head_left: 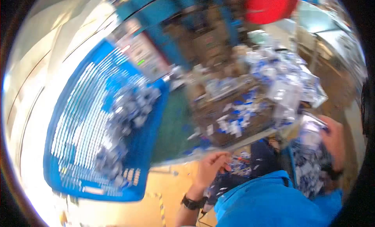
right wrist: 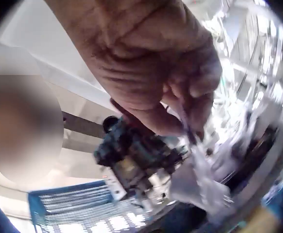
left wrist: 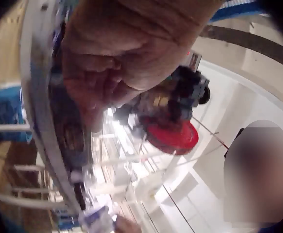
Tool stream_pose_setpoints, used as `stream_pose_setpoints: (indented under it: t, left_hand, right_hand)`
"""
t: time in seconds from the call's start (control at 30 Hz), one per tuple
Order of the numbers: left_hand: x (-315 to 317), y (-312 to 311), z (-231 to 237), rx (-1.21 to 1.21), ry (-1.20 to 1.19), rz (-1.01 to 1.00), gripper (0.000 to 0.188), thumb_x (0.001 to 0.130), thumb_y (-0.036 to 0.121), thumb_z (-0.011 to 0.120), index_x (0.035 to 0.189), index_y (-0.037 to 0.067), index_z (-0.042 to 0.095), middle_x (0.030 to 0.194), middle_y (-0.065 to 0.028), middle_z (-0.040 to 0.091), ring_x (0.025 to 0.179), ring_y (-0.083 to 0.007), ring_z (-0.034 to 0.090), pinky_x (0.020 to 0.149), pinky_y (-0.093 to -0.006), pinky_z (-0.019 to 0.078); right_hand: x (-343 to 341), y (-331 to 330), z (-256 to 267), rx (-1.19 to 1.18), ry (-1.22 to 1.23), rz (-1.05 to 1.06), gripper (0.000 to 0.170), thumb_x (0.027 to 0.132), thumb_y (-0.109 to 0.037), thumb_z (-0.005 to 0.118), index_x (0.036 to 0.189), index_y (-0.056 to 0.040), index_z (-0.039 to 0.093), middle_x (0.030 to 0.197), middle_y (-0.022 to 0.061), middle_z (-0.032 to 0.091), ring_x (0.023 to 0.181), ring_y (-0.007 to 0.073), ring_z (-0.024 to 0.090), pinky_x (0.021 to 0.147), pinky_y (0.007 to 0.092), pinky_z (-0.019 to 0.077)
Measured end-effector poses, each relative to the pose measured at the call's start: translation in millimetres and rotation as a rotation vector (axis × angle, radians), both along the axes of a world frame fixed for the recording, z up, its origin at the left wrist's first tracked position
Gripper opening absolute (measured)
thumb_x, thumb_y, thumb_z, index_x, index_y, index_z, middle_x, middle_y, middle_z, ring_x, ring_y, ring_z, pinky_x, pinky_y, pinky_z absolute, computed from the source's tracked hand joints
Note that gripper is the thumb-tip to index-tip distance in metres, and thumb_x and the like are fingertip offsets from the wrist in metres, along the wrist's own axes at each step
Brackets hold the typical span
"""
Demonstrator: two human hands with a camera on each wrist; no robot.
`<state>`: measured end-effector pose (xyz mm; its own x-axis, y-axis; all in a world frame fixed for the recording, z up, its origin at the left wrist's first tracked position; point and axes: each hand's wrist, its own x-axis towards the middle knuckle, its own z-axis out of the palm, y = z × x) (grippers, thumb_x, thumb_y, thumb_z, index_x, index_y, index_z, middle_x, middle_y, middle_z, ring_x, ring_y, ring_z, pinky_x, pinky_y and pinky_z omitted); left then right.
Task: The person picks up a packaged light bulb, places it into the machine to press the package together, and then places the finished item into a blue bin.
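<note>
My right hand (head_left: 334, 137) pinches the edge of a clear plastic bag (right wrist: 199, 187) between thumb and fingers. In the head view this hand is low at the right, beside the table, over a blue bin (head_left: 293, 164) full of white and blue packets. My left hand (head_left: 213, 166), a watch on its wrist, hangs just off the table's front edge with fingers loosely bent and nothing visible in them. Close by on the table (head_left: 183, 158) lie small blue and white pieces (head_left: 238, 117).
A large blue basket (head_left: 152, 148) with grey-white packets stands at the left. A heap of clear and blue bags (head_left: 281, 74) covers the table's right side. Behind are a machine (head_left: 207, 43), a panel with a green light (head_left: 142, 57) and a red round part (head_left: 269, 6).
</note>
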<state>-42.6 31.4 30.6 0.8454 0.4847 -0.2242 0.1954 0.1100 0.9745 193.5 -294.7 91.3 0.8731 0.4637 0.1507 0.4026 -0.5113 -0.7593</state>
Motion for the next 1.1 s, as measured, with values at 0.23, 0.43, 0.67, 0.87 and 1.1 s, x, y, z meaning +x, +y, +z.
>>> stream_pose_setpoints:
  t: [0.23, 0.43, 0.67, 0.87, 1.1]
  left_hand:
    - [-104, 155, 25, 1.021, 0.341, 0.704, 0.026, 0.083, 0.017, 0.072, 0.101, -0.001, 0.069, 0.087, -0.0152, 0.070, 0.076, -0.0243, 0.067, 0.068, -0.0360, 0.0520]
    - [-131, 202, 46, 1.600, 1.059, 1.095, 0.041, 0.072, 0.023, 0.083, 0.102, 0.004, 0.062, 0.105, -0.0146, 0.058, 0.105, -0.0342, 0.053, 0.088, -0.0428, 0.0457]
    - [-164, 272, 4, 1.848, 1.119, 0.949, 0.026, 0.081, 0.018, 0.069, 0.096, -0.001, 0.062, 0.104, -0.0156, 0.058, 0.104, -0.0348, 0.053, 0.087, -0.0431, 0.0458]
    - [-110, 188, 31, 1.744, 0.387, 0.939, 0.012, 0.081, 0.003, 0.064, 0.091, -0.001, 0.060, 0.090, -0.0131, 0.062, 0.087, -0.0307, 0.061, 0.079, -0.0412, 0.0490]
    - [9, 42, 42, 0.015, -0.729, 0.556, 0.013, 0.095, 0.006, 0.058, 0.108, 0.006, 0.057, 0.102, -0.0041, 0.063, 0.094, -0.0152, 0.061, 0.079, -0.0299, 0.0523]
  right_hand:
    - [51, -39, -75, -0.164, -0.258, -0.107, 0.047, 0.080, 0.007, 0.065, 0.126, -0.0021, 0.058, 0.114, 0.0170, 0.062, 0.107, 0.0290, 0.061, 0.091, 0.0353, 0.0494]
    - [26, 69, -29, -0.034, -0.353, 0.303, 0.032, 0.080, 0.011, 0.065, 0.110, 0.0028, 0.063, 0.101, 0.0154, 0.064, 0.091, 0.0252, 0.066, 0.075, 0.0321, 0.0533]
    - [10, 102, -19, -0.017, -0.350, 0.340, 0.026, 0.076, 0.005, 0.069, 0.101, 0.0031, 0.066, 0.085, 0.0131, 0.065, 0.081, 0.0246, 0.068, 0.067, 0.0316, 0.0534]
    - [3, 100, -16, -0.054, -0.418, 0.404, 0.024, 0.074, -0.006, 0.074, 0.097, -0.0004, 0.070, 0.084, 0.0141, 0.068, 0.073, 0.0282, 0.068, 0.061, 0.0346, 0.0508]
    - [-5, 129, 2, 0.089, -0.095, 0.765, 0.041, 0.081, -0.012, 0.076, 0.119, -0.0036, 0.063, 0.101, 0.0135, 0.069, 0.089, 0.0253, 0.069, 0.069, 0.0331, 0.0560]
